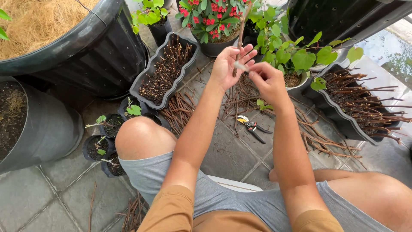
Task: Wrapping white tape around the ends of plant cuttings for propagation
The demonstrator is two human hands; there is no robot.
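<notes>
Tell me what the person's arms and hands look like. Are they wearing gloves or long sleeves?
No gloves: the left hand and right hand are bare, with no rings, watch or bracelets showing. Both forearms are bare too. Short tan-orange sleeves cover only the upper arms, ending near the elbows.

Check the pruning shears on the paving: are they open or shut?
Open. The pruning shears lie flat on the paving, handles spread apart in a V, neither hand touching them.

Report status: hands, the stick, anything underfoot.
Left hand grips thin brown cutting upright. Right hand pinches pale strip against it. Pruning shears on pavers below, loose twigs around.
</notes>
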